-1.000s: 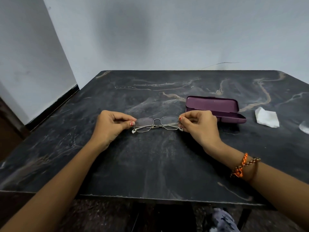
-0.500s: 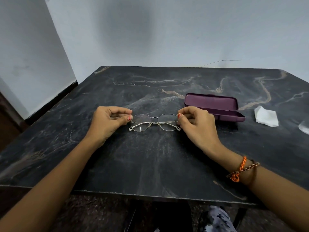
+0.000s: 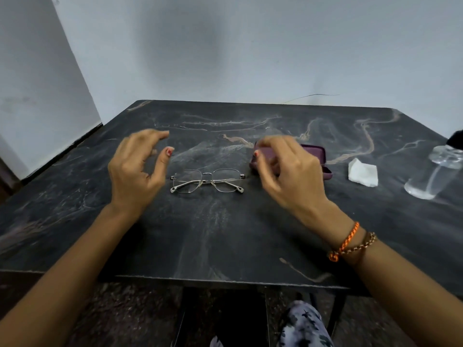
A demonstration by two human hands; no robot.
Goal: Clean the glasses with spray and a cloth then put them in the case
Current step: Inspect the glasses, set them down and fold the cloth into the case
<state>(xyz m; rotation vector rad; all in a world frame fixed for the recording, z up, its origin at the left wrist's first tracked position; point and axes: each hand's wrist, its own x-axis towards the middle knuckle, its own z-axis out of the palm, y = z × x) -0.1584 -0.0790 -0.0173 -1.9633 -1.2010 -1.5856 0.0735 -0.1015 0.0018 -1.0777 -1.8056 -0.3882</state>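
Glasses (image 3: 207,181) lay folded on the dark marble table (image 3: 225,234), lenses facing away from the person, temples tucked behind, nothing touching them. Left hand (image 3: 139,171) was raised just left of the frame, fingers loosely spread and slightly curled, holding nothing; fingertips motion-blurred so exact pose was hard to read. Right hand (image 3: 288,171) hung just right of the frame, also loose and empty, fingers blurred; it sat in front of the purple case (image 3: 317,156) and hid the case's left half, so whether the fingers touched the case couldn't be told. Only the case's right end and part of its lid were visible; it looked closed or nearly so, not sure. White cloth (image 3: 363,172) sat folded right of the case, apart from it. Clear spray bottle (image 3: 433,174) lay tilted near the table's right edge, its dark cap cut off by the frame edge, liquid level not readable. Orange and brown braided bracelets (image 3: 349,242) on the right wrist. Patterned fabric (image 3: 303,326) showed below the table's near edge, partly cropped
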